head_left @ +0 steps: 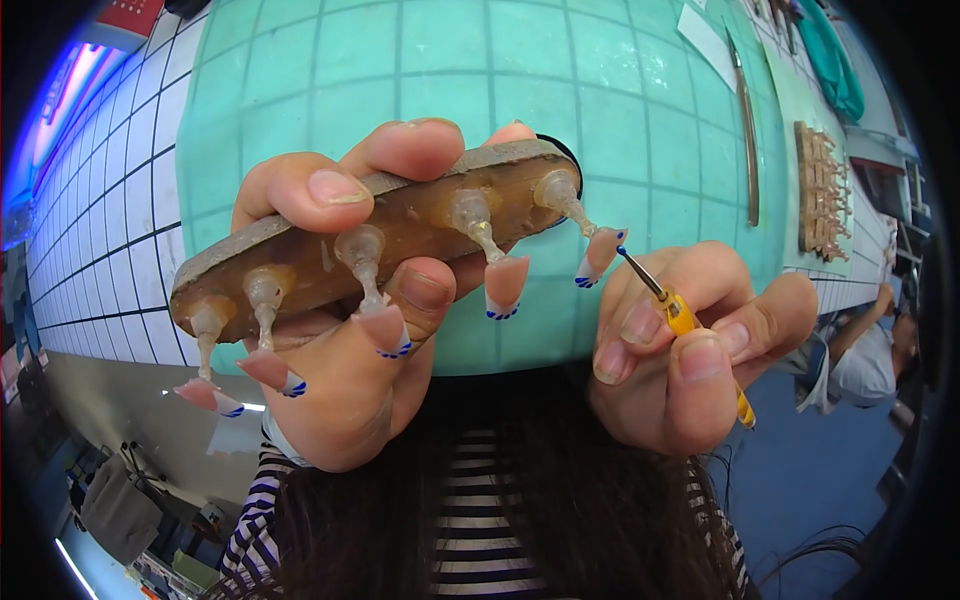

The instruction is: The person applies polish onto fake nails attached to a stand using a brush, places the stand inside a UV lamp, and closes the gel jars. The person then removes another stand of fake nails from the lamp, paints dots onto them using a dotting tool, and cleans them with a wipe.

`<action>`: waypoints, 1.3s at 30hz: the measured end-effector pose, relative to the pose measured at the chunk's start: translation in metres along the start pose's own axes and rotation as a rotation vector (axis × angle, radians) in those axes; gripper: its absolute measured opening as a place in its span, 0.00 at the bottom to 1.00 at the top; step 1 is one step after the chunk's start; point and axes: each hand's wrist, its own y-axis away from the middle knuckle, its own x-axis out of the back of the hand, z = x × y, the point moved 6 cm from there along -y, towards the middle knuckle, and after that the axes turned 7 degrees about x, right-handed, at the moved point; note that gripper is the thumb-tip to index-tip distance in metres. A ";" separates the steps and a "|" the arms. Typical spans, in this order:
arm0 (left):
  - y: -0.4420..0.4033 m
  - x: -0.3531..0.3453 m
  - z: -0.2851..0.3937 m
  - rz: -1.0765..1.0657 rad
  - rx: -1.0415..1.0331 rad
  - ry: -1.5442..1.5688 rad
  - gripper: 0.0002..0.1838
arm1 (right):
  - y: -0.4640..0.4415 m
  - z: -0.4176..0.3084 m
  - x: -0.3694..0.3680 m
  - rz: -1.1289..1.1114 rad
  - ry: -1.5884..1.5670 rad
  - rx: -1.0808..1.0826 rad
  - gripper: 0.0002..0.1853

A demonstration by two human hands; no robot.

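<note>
My left hand [350,380] is closed round a long brown holder [400,225], fingers over its top edge and thumb on its front face. Several pink nail tips [507,280] with white ends and blue marks stick out from it on whitish stems. Between the fingers and thumb of my right hand [690,350] is pinched a thin yellow tool [680,314] with a dark metal shaft. The shaft's blue-coated point is just beside the rightmost nail tip [600,255], which has small blue dots near its upper end; whether they touch, I cannot tell.
A green mat [450,60] covers part of the white tiled table [120,220]. At the right lie a long metal tool [746,140], white paper [705,40] and a rack of nail tips [823,190]. Another person [865,365] is at the far right.
</note>
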 end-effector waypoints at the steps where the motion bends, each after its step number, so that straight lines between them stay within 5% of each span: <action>1: 0.000 0.000 0.000 -0.011 -0.005 0.001 0.19 | 0.000 0.000 0.000 0.004 0.003 -0.005 0.06; 12: 0.001 0.001 0.000 0.037 0.010 0.006 0.18 | -0.003 -0.004 0.001 0.032 -0.100 -0.035 0.04; 18: 0.004 0.000 0.003 0.153 -0.047 0.044 0.18 | -0.004 -0.003 0.005 -0.009 0.153 0.053 0.09; 26: 0.006 0.003 0.006 0.169 -0.026 0.339 0.21 | -0.009 0.008 -0.010 -0.116 0.525 -0.147 0.13; 39: 0.008 0.003 0.004 0.185 -0.051 0.344 0.20 | -0.010 0.016 -0.014 -0.132 0.546 -0.238 0.12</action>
